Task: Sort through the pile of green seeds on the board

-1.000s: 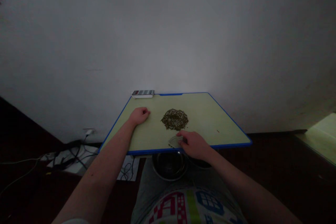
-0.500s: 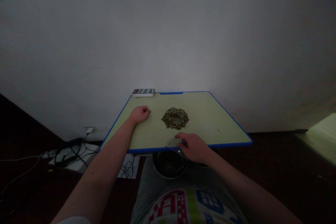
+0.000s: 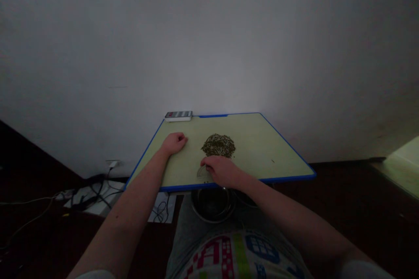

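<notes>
A pile of small brown-green grains (image 3: 218,144), perhaps beans, lies spread on a pale board (image 3: 255,139) with a blue rim. My right hand (image 3: 224,171) is just in front of the pile, near the board's front edge. Between its thumb and fingers is a clear, thin curved piece (image 3: 200,171), maybe plastic; its full shape is hard to make out. A few dark grains (image 3: 206,182) lie beside that piece at the edge. My left hand (image 3: 175,143) rests on the board's left part in a loose fist, away from the pile, with nothing visible in it.
Below the front edge, a metal bowl (image 3: 212,217) sits by my lap, a second one (image 3: 245,200) partly hidden to its right. A white box-like device (image 3: 178,116) stands at the back left corner. Cables (image 3: 94,192) lie on the floor at left; a wall rises behind.
My right hand has moved left and slightly forward with the clear piece, from over the edge onto the board. A few grains now show at the front edge. My left hand stays put.
</notes>
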### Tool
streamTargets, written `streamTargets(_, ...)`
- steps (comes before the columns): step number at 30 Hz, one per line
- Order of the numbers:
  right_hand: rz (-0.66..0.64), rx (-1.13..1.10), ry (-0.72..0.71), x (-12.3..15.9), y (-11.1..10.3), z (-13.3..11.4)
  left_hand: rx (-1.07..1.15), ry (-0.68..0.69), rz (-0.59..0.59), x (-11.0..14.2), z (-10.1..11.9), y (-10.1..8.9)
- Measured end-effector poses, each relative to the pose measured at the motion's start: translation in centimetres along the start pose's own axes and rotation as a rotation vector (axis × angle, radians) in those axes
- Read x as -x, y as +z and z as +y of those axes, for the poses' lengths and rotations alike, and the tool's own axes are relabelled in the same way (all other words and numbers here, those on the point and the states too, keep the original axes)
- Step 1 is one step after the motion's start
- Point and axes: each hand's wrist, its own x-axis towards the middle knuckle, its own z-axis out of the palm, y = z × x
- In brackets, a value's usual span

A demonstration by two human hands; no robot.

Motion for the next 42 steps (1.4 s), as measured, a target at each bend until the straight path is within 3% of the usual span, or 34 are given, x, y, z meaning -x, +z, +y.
streamTargets(4, -0.052, -0.042, -0.083, -1.5, 1.1, -0.7, 0.011, 0.013, 0.001, 0.0, -0.1, 0.0)
streamTargets(8, -0.084, -0.068, -0.029, -1.6, 1.3, -0.6, 0.013, 0.016, 0.007, 0.0, -0.2, 0.1)
streamTargets(29, 0.042, -0.135, 0.109, 2.9, -0.6, 0.8, 0.021, 0.008, 0.008, 0.0, 0.0, 0.1)
streamTargets(34, 0.091, -0.174, 0.174, 4.9, -1.7, 2.9, 0.012, 0.006, -0.001, 0.1, 0.1, -0.1)
streamTargets(42, 0.246, -0.281, 0.402, 8.3, -3.8, 9.1, 0.025, 0.019, 0.02, -0.2, -0.4, 0.5)
